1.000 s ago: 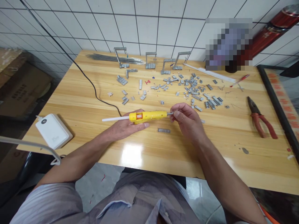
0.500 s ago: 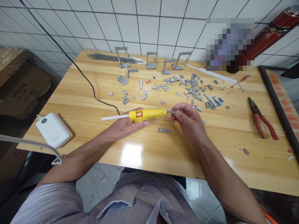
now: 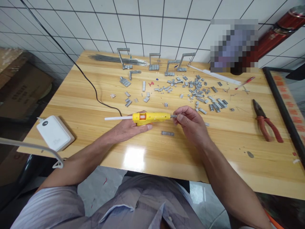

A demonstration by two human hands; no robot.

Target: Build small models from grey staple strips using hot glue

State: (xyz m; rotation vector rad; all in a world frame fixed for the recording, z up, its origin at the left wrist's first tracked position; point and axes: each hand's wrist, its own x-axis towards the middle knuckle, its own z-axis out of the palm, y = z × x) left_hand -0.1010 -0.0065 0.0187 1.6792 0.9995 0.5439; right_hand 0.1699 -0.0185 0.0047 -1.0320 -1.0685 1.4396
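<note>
My left hand (image 3: 131, 129) is wrapped round a yellow hot glue gun (image 3: 154, 117), held level with its nozzle pointing right. A white glue stick (image 3: 118, 118) sticks out of the gun's back end. The fingers of my right hand (image 3: 190, 122) are pinched at the nozzle tip on a small grey piece (image 3: 175, 116), mostly hidden by the fingertips. Below the gun, a flat grey strip (image 3: 167, 133) lies on the wooden table (image 3: 152, 152).
Loose grey pieces (image 3: 197, 86) are scattered beyond my hands, with several grey frames (image 3: 154, 60) standing near the wall. Red-handled pliers (image 3: 264, 122) lie at right; a white power bank (image 3: 55, 133) sits at left. A black cord (image 3: 95, 92) runs across the table's left side.
The glue gun has shifted very slightly right and levelled a little. My right fingers have turned slightly at the nozzle, covering more of the small piece.
</note>
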